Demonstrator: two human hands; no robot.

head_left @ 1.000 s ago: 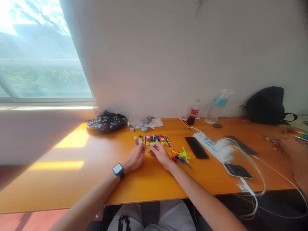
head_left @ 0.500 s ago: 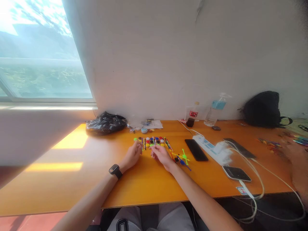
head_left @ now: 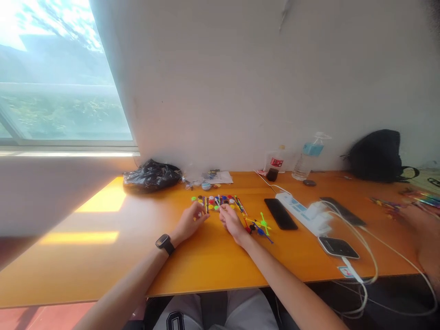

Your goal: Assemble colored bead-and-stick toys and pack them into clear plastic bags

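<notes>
My right hand (head_left: 232, 223) pinches a thin white plastic stick (head_left: 217, 202), which points up and away from the fingertips. Across from it, my left hand (head_left: 191, 222) has its thumb apart from its curled fingers, with nothing visible in them. Those fingers are close to a dark stick (head_left: 207, 204) at the near side of the pieces. Small round coloured discs (head_left: 230, 200) lie in rows just beyond both hands, with more thin sticks (head_left: 240, 204) at their right. Beside my right wrist is a green cross-shaped piece (head_left: 263, 223), among blue, black, yellow and red ones (head_left: 261, 232).
A black phone (head_left: 280, 214), a white power strip (head_left: 298, 211) and a charging phone (head_left: 338, 248) with cables are on the right. Bottles (head_left: 301, 167) stand by the wall; a black plastic bag (head_left: 151, 176) lies back left. Another person's hand (head_left: 421, 224) works at far right.
My right hand has moved slightly away from me with the white stick. My left thumb has spread from the fingers. The other person's hand has moved toward the coloured pieces at far right.
</notes>
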